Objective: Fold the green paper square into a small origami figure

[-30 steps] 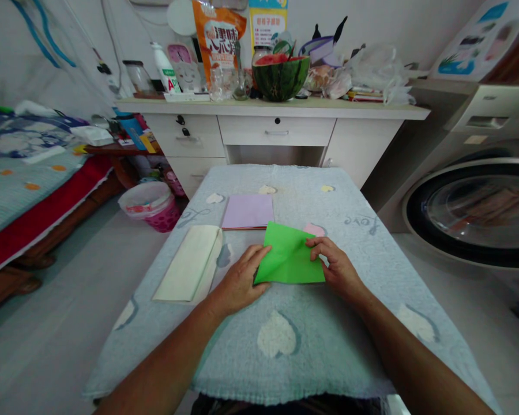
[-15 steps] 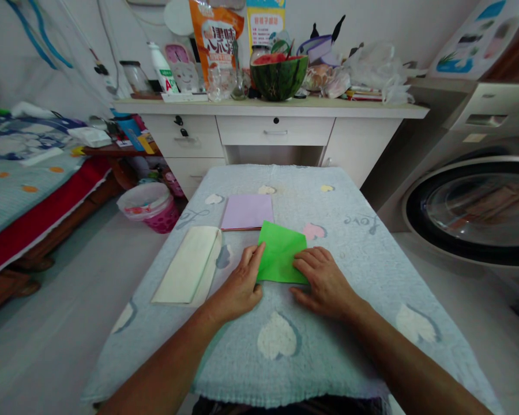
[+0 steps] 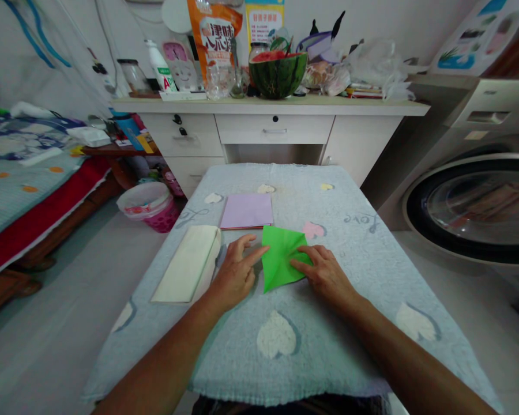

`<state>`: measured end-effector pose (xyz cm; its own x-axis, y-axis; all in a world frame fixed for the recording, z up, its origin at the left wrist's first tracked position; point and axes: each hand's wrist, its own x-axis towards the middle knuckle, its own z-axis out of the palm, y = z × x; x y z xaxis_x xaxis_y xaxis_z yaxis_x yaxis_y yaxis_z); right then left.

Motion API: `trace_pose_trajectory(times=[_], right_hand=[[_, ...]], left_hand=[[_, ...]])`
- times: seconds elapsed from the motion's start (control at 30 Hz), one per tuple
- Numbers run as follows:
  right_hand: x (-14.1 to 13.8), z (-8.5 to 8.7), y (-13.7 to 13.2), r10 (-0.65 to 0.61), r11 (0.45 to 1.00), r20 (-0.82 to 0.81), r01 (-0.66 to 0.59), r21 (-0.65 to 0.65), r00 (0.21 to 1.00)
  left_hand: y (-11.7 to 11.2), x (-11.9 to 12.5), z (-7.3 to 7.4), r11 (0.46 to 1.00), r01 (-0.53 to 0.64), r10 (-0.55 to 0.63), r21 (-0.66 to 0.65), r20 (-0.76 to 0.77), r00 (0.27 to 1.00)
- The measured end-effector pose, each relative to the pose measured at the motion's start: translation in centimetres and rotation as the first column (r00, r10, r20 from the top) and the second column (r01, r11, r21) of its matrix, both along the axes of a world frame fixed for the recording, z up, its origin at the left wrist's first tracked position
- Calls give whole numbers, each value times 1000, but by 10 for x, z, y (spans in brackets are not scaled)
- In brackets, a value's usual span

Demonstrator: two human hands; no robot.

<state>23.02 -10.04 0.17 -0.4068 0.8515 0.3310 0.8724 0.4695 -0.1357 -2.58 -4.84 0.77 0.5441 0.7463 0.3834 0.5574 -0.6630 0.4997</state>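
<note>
A square sheet of bright green paper (image 3: 282, 256) lies on the cloth-covered table, creased and puckered toward its right side. My right hand (image 3: 324, 271) pinches the sheet's right edge between thumb and fingers. At the left edge my left hand (image 3: 239, 268) is open, its index finger stretched out to the paper and the other fingers partly bent. Beyond the green sheet sits a stack of square paper (image 3: 247, 210) with a lilac sheet on top and a reddish edge below. A cream folded paper or envelope (image 3: 185, 265) rests to the left of my left hand.
The table wears a pale blue cloth (image 3: 350, 346) with heart patterns. Behind it stands a white cabinet (image 3: 277, 128) carrying a cut watermelon (image 3: 277, 75), an orange snack bag (image 3: 216, 40) and jars. A pink bin (image 3: 149, 204) is at left, a washing machine (image 3: 480, 173) at right.
My right hand has pinched the paper's right edge, and the sheet has turned and buckled slightly. My left hand has loosened from the left edge and shifted a little left.
</note>
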Motion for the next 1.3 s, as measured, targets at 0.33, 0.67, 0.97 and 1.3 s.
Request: trace_pose_trajectory(times=[0.33,0.67,0.97,1.3], right_hand=[[4,3,-3,119,992,-266,-122,5,957],[1,8,-5,110,990,-87,-117,-81,990],[-3,6,-4,175,981,-98,-182,-69,980],[1,12,-5,177,963,-327,-231,-137,928]], left_hand=[[-12,7,13,905,90,-2,415,-207,978],[-16,8,9,953,178,-100,246,-298,949],[-7,8,-4,946,201,-124,255,-288,950],[-12,7,0,965,199,-174,168,-152,973]])
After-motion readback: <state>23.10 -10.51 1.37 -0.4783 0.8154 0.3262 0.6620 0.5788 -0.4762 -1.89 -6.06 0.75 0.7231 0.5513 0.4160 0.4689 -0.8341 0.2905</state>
